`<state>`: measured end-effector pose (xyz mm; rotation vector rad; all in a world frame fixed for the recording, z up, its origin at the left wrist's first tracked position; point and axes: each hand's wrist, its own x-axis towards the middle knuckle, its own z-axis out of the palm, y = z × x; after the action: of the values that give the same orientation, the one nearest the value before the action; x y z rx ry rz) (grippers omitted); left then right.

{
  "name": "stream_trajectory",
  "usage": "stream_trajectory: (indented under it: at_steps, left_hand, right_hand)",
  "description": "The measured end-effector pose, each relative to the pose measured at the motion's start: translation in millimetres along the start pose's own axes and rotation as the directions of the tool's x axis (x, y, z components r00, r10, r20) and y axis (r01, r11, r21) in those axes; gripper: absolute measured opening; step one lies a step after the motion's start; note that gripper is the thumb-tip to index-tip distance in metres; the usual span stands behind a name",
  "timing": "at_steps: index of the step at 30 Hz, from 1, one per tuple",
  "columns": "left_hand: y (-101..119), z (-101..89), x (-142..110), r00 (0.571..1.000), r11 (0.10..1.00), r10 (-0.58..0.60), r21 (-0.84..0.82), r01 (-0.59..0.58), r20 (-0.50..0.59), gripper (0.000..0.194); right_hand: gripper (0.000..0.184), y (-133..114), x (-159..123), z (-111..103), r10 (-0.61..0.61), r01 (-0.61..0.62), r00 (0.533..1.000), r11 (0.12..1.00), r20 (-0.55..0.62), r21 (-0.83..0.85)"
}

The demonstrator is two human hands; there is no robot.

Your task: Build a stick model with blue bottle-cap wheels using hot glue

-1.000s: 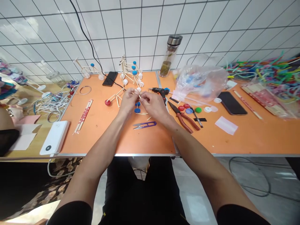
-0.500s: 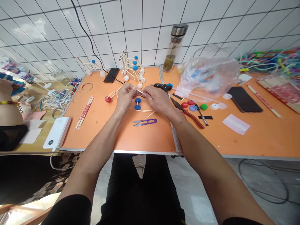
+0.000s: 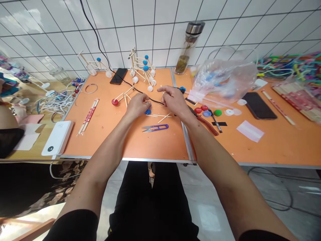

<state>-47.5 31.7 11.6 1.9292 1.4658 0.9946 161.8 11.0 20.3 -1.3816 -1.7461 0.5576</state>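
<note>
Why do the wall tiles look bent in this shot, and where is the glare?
In the head view, the wide lens bends the white wall tiles toward the corners; glare whitens the tiles at upper left, the clear plastic bag shines, and a pale patch of light lies on the grey floor.

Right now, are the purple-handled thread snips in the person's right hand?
No, the purple-handled thread snips lie on the orange tabletop, apart from the right hand.
</note>
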Motion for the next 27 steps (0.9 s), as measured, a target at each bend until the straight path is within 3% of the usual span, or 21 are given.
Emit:
stream_trajectory:
  at_steps: [4, 10, 16, 21, 27]
  left_hand:
    - [-4.0, 7.6, 2.1, 0.998, 0.999, -0.016, 0.034, 0.015, 0.055, 0.025]
    - [-3.2, 3.0, 3.7, 0.990, 0.993, -0.023, -0.116, 0.006, -0.139, 0.023]
    - [5.5, 2.1, 0.0, 0.971, 0.992, -0.046, -0.125, 0.017, -0.235, 0.021]
    - [12.6, 6.9, -4.2, 0.979, 0.989, -0.009, -0.148, -0.022, -0.202, 0.021]
    - [21.4, 8.2, -7.6, 0.986, 0.997, 0.064, -0.029, -0.069, -0.157, 0.018]
  right_hand:
    - [0.042, -7.9, -6.3, 2.9, 0.028, -0.030, 0.999, 0.997, 0.034, 0.076]
    - [0.030, -20.7, -16.3, 10.0, -0.090, 0.088, 0.996, 0.994, -0.026, -0.069]
    - [0.025, -28.7, -25.2, 22.0, -0.140, 0.144, 0.990, 0.961, 0.032, -0.237]
    - [0.021, -22.0, -24.4, 24.8, -0.161, 0.155, 0.987, 0.935, 0.009, -0.318]
    - [0.022, -14.4, -16.3, 25.2, -0.158, 0.151, 0.987, 0.934, 0.005, -0.324]
